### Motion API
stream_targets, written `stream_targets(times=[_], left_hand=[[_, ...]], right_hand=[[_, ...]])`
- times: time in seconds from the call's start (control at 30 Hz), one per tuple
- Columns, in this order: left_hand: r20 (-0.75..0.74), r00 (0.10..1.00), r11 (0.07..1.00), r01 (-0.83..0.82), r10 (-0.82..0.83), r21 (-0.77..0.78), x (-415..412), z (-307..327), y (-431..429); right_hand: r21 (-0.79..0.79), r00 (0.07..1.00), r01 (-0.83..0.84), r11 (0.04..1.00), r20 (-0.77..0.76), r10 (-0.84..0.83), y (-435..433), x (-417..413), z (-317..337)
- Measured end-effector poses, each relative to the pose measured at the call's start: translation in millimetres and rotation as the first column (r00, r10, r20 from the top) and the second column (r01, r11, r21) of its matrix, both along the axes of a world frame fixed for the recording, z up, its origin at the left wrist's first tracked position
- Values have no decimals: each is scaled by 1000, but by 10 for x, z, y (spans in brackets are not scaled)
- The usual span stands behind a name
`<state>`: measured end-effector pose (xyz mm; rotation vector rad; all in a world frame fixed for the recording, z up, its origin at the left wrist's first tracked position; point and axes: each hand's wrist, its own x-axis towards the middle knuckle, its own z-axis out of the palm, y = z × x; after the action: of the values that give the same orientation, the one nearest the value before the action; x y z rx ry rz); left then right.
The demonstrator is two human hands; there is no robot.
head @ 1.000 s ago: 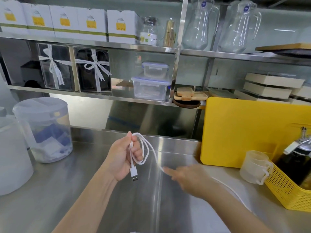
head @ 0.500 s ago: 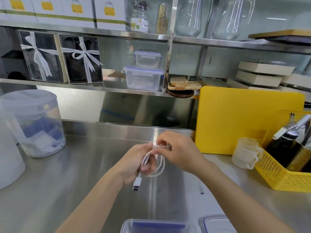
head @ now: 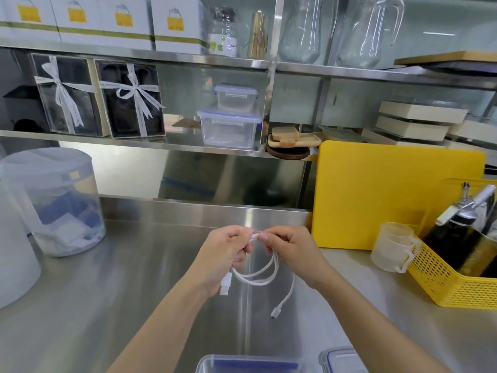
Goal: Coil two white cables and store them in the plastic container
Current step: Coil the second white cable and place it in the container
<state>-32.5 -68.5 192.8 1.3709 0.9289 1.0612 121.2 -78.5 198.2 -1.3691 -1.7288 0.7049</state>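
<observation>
My left hand: at the centre of the frame, raised over the steel counter, fingers curled and pinching the top of the white cable.
My right hand: just right of the left one, thumb and forefinger pinched on the same top bend of the cable, so my two sets of fingertips nearly meet.
Cable: gathered into a few loose loops that hang below my hands, clear of the counter.
Wide plug: hangs straight down under my left palm.
Small plug: dangles lower, on a free tail below my right hand.
Plastic container: at the bottom edge of the frame, centre, only its clear rim and a blue strip in view; I cannot tell what is in it.
Lid: clear with a blue edge, just right of the container at the bottom edge.
Second cable: I cannot find it from here.
Yellow cutting board: stands upright against the back wall at the right.
Measuring cup: translucent, on the counter in front of the board, touching the yellow basket.
Basket: lower right of the frame, with a dark bottle in it.
Round tub: left of the frame, cloudy plastic, blue and white things inside.
Shelf: across the upper frame, with two ribboned boxes and two stacked clear boxes.
</observation>
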Motion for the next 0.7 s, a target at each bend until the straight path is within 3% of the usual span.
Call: stream_targets(times=[0.1,0.2,0.37,0.4,0.47,0.57,0.63,0.7], left_hand=[[-26,994,991,-108,110,79,10,-24,35],[128,962,968,-247,240,41,-78,19,126],[153,896,898,-431,416,84,-190,-7,220],[144,890,890,-447,433,89,-182,-30,220],[151,883,888,-456,443,57,-146,-82,209],[185,890,907,-420,418,-29,-50,-153,155],[195,904,924,-378,382,-58,28,-176,103],[222,911,938,-333,347,-98,89,-171,63]], right_hand=[[-18,998,5,1000,-58,-6,-28,2,3],[-134,997,3,991,-72,-12,-54,116,51],[-372,965,-4,928,242,101,-105,293,59],[-379,973,-32,925,200,116,-124,298,78],[-322,994,-107,941,-46,97,-168,290,148],[-170,904,-141,975,-423,57,-220,229,271],[-100,882,-120,988,-467,60,-220,143,289],[-57,931,-66,996,-363,41,-203,57,226]])
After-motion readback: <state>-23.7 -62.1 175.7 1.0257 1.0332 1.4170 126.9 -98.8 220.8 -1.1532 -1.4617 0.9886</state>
